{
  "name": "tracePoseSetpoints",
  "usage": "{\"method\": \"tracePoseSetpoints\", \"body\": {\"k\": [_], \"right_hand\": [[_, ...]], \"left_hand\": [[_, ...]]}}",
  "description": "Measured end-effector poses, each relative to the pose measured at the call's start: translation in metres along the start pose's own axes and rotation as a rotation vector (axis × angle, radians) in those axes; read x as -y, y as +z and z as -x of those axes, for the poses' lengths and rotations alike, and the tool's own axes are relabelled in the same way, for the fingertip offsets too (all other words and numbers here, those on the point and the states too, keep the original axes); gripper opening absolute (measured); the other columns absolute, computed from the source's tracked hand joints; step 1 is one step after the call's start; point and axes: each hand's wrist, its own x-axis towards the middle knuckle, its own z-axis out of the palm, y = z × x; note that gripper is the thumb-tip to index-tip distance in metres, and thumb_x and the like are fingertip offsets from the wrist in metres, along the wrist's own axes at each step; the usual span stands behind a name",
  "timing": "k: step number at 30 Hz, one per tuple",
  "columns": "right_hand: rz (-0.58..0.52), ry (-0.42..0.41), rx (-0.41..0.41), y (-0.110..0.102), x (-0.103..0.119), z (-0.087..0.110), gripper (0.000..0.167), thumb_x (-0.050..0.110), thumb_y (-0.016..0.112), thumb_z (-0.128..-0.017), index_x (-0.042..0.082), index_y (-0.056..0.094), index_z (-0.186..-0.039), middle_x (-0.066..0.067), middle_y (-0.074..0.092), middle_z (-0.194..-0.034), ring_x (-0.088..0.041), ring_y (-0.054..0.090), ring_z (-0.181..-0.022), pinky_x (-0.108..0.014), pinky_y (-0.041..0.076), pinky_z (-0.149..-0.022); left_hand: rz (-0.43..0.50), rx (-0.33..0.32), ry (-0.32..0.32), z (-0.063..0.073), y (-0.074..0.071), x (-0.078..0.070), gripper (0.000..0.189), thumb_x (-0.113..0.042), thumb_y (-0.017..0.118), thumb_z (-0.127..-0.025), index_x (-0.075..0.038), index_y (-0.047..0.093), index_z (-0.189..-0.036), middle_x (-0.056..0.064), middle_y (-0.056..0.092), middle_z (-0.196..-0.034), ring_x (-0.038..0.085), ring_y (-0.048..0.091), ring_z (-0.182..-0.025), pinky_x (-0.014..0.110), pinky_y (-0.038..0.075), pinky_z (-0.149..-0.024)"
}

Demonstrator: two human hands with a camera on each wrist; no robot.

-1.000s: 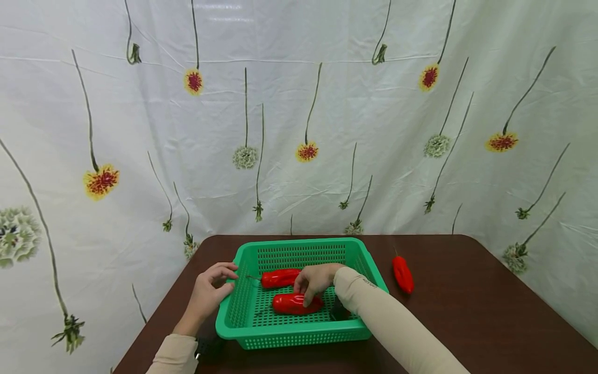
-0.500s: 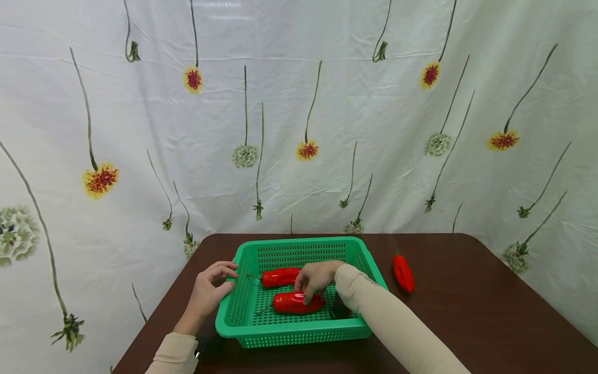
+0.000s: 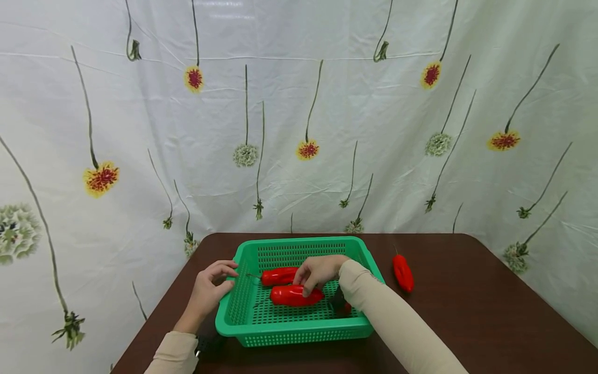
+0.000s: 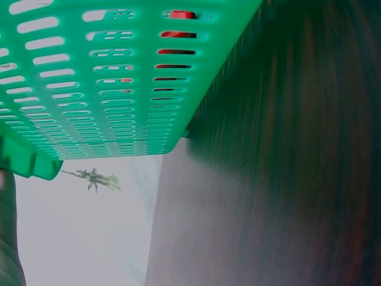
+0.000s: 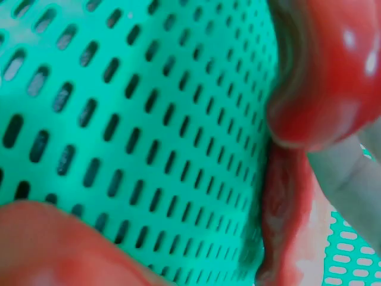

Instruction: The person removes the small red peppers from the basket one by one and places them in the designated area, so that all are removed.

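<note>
A pepper (image 3: 286, 295) is pinched inside the basket (image 3: 294, 330) by the right hand (image 3: 320, 271), best held level; at the basket's left, the left hand (image 3: 205, 292) is loosely spread.

The long cream sleeves (image 3: 397, 324) bear a small dark marking (image 3: 374, 277) on the right.

Glossy pepper (image 3: 287, 296), smooth plastic basket (image 3: 299, 328), wood-look tabletop (image 3: 467, 301), creased backdrop (image 3: 275, 31), matt cloth sleeve (image 3: 397, 322)

the left hand (image 3: 209, 291) was lightly curved, thumb (image 3: 226, 287) and fingers (image 3: 223, 269) apart. the right hand (image 3: 319, 271) pointed downward in a pinch, while the right forearm (image 3: 397, 322) slanted in from the lower right.
</note>
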Motion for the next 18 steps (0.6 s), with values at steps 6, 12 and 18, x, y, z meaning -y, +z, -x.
{"method": "tracePoseSetpoints", "body": {"k": [6,12,18], "right_hand": [[-0.077,-0.021,0.003,-0.004,0.002,0.004,0.027,0.003,0.067,-0.090,0.005,0.070,-0.117,0.000,0.071,-0.095,-0.012,0.062,-0.082,-0.027,0.055,-0.071],[-0.157,-0.039,-0.023,-0.008,0.006,0.008,0.029,0.002,0.068,-0.089,0.004,0.071,-0.118,-0.003,0.073,-0.099,-0.014,0.066,-0.085,-0.027,0.057,-0.073],[-0.198,-0.061,-0.035,-0.008,0.007,0.015,0.031,0.002,0.066,-0.090,0.003,0.069,-0.121,-0.004,0.073,-0.101,-0.014,0.068,-0.087,-0.029,0.058,-0.075]], "left_hand": [[0.000,-0.003,0.009,0.000,0.000,0.000,0.025,0.015,0.060,-0.084,-0.007,0.072,-0.088,0.017,0.068,-0.114,-0.007,0.057,-0.111,0.023,0.052,-0.084],[0.002,-0.006,0.004,-0.002,0.000,0.000,0.025,0.015,0.059,-0.084,-0.006,0.072,-0.089,0.017,0.067,-0.114,-0.007,0.057,-0.111,0.022,0.051,-0.084],[-0.006,-0.003,0.010,0.000,0.001,0.000,0.024,0.016,0.060,-0.084,-0.005,0.072,-0.089,0.018,0.067,-0.113,-0.008,0.057,-0.109,0.024,0.052,-0.083]]}}
